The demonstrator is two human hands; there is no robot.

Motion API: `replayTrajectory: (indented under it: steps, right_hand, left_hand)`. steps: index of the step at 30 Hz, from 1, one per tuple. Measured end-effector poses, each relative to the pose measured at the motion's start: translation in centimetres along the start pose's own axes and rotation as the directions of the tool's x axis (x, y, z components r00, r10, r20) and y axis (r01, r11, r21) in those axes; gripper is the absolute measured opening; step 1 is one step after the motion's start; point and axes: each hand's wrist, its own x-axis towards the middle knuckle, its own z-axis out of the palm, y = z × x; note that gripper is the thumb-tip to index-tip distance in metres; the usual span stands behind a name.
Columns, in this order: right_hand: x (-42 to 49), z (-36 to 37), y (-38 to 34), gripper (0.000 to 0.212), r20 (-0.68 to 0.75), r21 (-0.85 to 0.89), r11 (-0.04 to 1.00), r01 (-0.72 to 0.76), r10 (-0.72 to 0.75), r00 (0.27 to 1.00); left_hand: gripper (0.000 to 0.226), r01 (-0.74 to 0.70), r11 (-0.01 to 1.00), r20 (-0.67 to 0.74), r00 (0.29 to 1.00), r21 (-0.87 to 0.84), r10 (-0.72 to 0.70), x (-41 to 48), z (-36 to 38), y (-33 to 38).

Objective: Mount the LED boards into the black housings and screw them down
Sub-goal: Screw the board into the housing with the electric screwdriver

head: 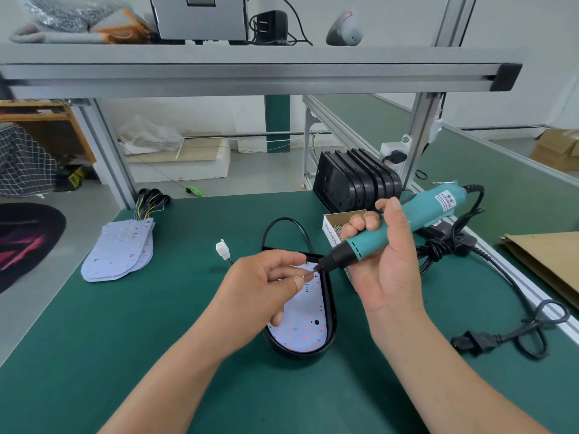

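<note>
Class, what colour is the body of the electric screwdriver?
The electric screwdriver is teal; head view.

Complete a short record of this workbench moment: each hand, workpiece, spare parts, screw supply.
Left hand: pinches small gold screw at the bit tip
Right hand: grips teal plastic electric screwdriver
Workpiece: white LED board lying inside black oval plastic housing
Spare boards: fanned stack of white boards, left on green mat
Spare housings: stack of black housings behind the box
Screw supply: open cardboard box beside right hand
</note>
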Motion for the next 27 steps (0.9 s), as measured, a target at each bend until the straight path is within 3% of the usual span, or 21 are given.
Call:
replayTrajectory:
  steps: [3, 6, 8, 9, 14, 16, 20, 27]
  right_hand:
    - [0.1, -0.2, 0.1, 0.016, 0.001, 0.004, 1.0, 0.0, 0.0, 1.0]
    - [0.4, -0.5, 0.1, 0.016, 0.002, 0.0, 1.0, 0.008, -0.008, 1.0]
    - [0.7, -0.8, -0.1, 0.016, -0.009, -0.012, 1.0, 0.026, -0.026, 1.0]
    - [1.0, -0.9, -0.2, 0.016, -0.019, -0.021, 0.999, 0.034, -0.034, 0.999]
    - [2.4, -2.3, -0.6, 0.018, -0.063, -0.084, 0.994, 0.072, -0.078, 0.995]
    - [2.9, -2.8, -0.6, 0.017, -0.082, -0.119, 0.99, 0.08, -0.09, 0.993]
    - [3.5, -3.5, 0.0, 0.017, -0.08, -0.185, 0.978, 0.091, -0.107, 0.991]
    - [3.8, -3.7, 0.8, 0.012, -0.005, -0.262, 0.96, 0.1, -0.105, 0.994]
  left_hand:
    - [0.028, -0.032, 0.999, -0.049, 0.998, 0.013, 0.033, 0.1, -0.1, 0.2]
    - [0.017, -0.044, 0.999, -0.286, 0.957, 0.03, 0.05, 0.7, -0.6, 0.0]
    - [0.006, 0.032, 0.983, -0.443, 0.895, 0.18, 0.052, 1.3, -1.5, -0.5]
    - [0.012, 0.101, 0.959, -0.472, 0.881, 0.266, 0.038, 1.5, -1.9, -0.9]
    - [0.048, 0.336, 0.847, -0.345, 0.918, 0.413, -0.196, 2.0, -1.8, -2.9]
    - [0.051, 0.343, 0.869, -0.264, 0.929, 0.355, -0.259, 2.1, -1.4, -3.1]
    - [0.036, 0.323, 0.93, -0.123, 0.945, 0.178, -0.305, 2.4, -1.2, -3.5]
    - [0.053, 0.328, 0.939, -0.114, 0.942, 0.105, -0.317, 2.7, -1.1, -4.0]
